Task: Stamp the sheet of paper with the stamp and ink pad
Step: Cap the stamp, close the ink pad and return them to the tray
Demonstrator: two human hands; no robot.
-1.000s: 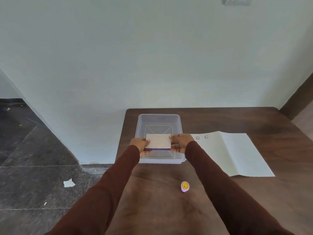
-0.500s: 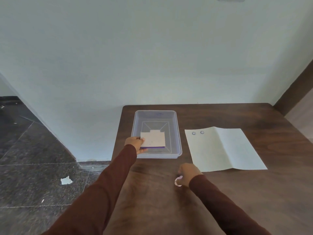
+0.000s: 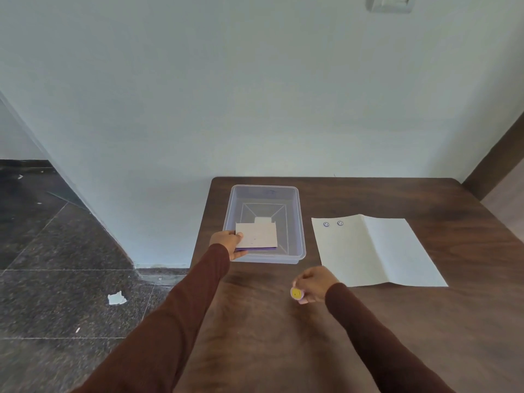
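Two hands busy | left hand (image 3: 226, 243) grips flat beige purple-based ink pad (image 3: 256, 236) over clear plastic tray (image 3: 301, 222), steadying it | right hand (image 3: 314, 283), at 5 o'clock from the tray, pinches round yellow-faced stamp (image 3: 297, 293), likely for inking.

Table (image 3: 397, 321): dark brown wood, visible grain, matt with a faint sheen. Tray (image 3: 301, 222): clear plastic, smooth, slightly glossy. Ink pad (image 3: 256, 236): lid looks like matt beige card or board, purple edge underneath, material unclear. Sheet of paper (image 3: 377, 251): white paper, matt, one crease. Stamp (image 3: 297, 293): smooth plastic, yellow face, pale lilac rim. Sleeves (image 3: 181, 313): maroon cloth, matt. Floor (image 3: 42, 293): dark speckled stone tiles, polished. Wall (image 3: 255, 95): matt paint.
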